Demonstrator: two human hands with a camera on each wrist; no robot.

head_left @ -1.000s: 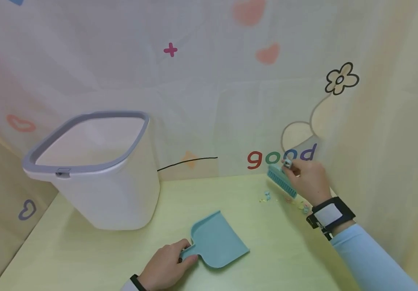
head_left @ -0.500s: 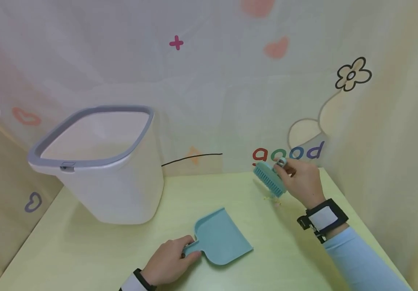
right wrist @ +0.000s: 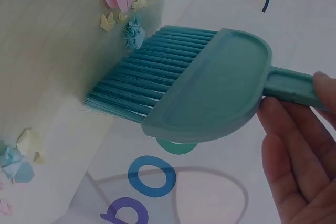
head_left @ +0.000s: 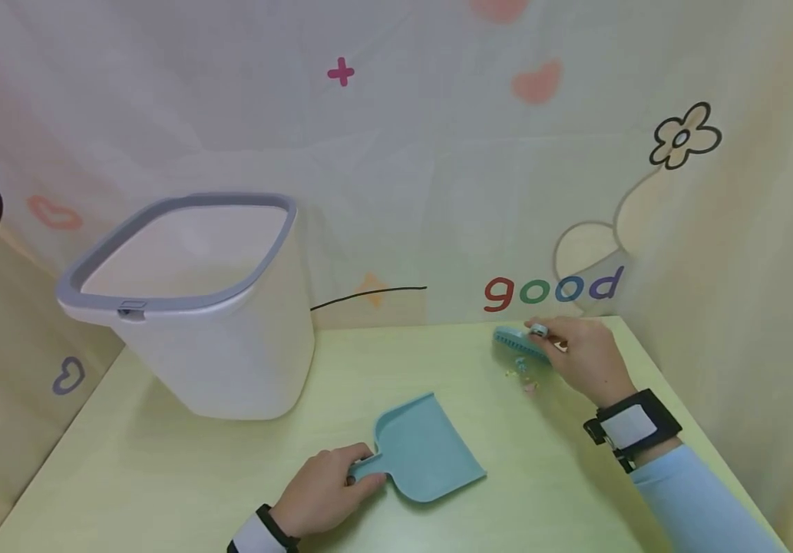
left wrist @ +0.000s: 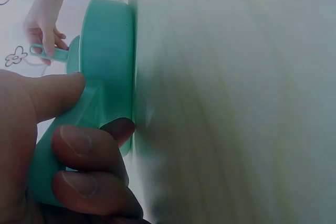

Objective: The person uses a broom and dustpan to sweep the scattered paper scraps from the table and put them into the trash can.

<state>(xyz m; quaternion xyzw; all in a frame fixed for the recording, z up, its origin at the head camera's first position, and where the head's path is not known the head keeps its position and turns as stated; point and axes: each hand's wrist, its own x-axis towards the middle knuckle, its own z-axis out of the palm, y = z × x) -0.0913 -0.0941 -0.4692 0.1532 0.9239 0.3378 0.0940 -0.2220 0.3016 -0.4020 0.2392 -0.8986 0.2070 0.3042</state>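
Observation:
My left hand (head_left: 323, 491) grips the handle of a teal dustpan (head_left: 429, 449) that lies flat on the yellow-green table (head_left: 161, 476); the left wrist view shows fingers (left wrist: 79, 150) curled round that dustpan (left wrist: 107, 72). My right hand (head_left: 586, 357) holds a teal hand brush (head_left: 517, 342) by its handle near the table's back right, bristles down at the tabletop. Small coloured paper scraps (head_left: 522, 375) lie just in front of the brush. In the right wrist view the brush (right wrist: 194, 85) has pink, yellow and blue scraps (right wrist: 126, 9) at its bristle tips, and more scraps (right wrist: 21, 156) behind it.
A white bin with a grey rim (head_left: 189, 303) stands open at the table's back left. A patterned curtain with the word "good" (head_left: 551, 288) hangs right behind the table and along its right side.
My right hand has lowered the brush from a raised tilt down to the table by the scraps. The left hand and dustpan have stayed in place. The view has shifted slightly.

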